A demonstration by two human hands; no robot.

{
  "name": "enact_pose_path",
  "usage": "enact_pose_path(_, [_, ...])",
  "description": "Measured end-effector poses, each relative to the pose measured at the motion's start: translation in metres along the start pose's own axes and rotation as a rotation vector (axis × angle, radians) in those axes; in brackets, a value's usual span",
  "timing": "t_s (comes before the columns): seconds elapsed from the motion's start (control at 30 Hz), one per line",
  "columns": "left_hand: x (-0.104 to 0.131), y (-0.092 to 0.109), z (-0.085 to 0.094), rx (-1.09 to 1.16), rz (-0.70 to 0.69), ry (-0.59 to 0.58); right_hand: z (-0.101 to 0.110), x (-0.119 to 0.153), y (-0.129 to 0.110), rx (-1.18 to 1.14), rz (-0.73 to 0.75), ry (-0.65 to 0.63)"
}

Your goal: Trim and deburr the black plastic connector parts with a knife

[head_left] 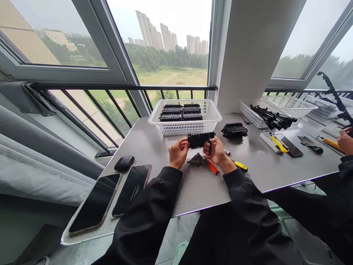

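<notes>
Grey tabletop (198,191) w/ rounded near-L corner, set below a window (168,68); dark railing (124,87) is seen across the glass, w/ trees, grass & tower blocks outside. Curtain (38,165) is hung at L, wall pillar (248,48) at R of window. Black part (196,141) is held above the table, just in front of a white basket (183,129) in which similar black parts (180,112) are stacked. Part's L end is pinched btwn thumb & fingers of L hand (178,151); a green item (210,146) is clasped in R hand (216,150) at the part's R end; whether the part is also gripped there can't be told. Two phones (95,204) are laid near the L edge; grey cloth (197,159) & orange tool (212,167) lie below the hands. Co-worker's hand (345,141) is seen far R.
</notes>
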State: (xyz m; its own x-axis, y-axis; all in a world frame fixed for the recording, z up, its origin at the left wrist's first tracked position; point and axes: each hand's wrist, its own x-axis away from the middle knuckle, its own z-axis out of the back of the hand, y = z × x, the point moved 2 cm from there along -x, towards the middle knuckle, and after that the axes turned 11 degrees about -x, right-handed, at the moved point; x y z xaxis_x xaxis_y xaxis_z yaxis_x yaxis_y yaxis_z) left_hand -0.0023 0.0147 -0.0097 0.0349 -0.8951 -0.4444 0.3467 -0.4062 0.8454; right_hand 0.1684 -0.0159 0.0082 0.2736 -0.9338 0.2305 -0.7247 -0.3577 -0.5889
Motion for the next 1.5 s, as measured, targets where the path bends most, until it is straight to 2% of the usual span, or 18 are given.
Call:
enact_pose_path(0.3, [0.007, 0.007, -0.005, -0.034, -0.038, -0.025, -0.008, -0.002, 0.018, 0.077, -0.099, -0.069])
enact_pose_path(0.4, [0.008, 0.009, -0.005, -0.044, -0.043, -0.038, -0.013, 0.001, 0.02, 0.114, -0.14, -0.153])
enact_pose_path(0.47, [0.006, 0.008, -0.005, 0.012, 0.009, -0.039, -0.017, 0.004, 0.018, 0.125, -0.139, -0.222])
enact_pose_path(0.53, [0.003, 0.005, -0.004, 0.105, 0.104, -0.029, -0.018, 0.007, 0.015, 0.129, -0.077, -0.243])
enact_pose_path(0.6, [-0.001, 0.002, -0.002, 0.213, 0.212, -0.021, -0.017, 0.006, 0.012, 0.17, 0.046, -0.195])
enact_pose_path(0.77, [-0.003, -0.001, -0.004, 0.475, 0.372, -0.094, -0.003, -0.004, 0.01, 0.427, 0.446, 0.108])
enact_pose_path(0.87, [0.001, 0.003, -0.009, 0.53, 0.362, -0.191, 0.001, -0.009, 0.012, 0.486, 0.576, 0.155])
enact_pose_path(1.0, [0.004, 0.007, -0.013, 0.455, 0.34, -0.283, 0.004, -0.011, 0.011, 0.476, 0.672, 0.181])
enact_pose_path(1.13, [0.001, 0.004, -0.013, 0.365, 0.314, -0.256, 0.006, -0.01, 0.008, 0.546, 0.76, 0.204])
enact_pose_path(1.3, [0.0, 0.002, -0.013, 0.303, 0.245, -0.212, 0.007, -0.011, 0.007, 0.621, 0.767, 0.217])
enact_pose_path(1.5, [0.002, 0.004, -0.013, 0.212, 0.141, -0.247, 0.004, -0.005, 0.004, 0.723, 0.861, 0.238])
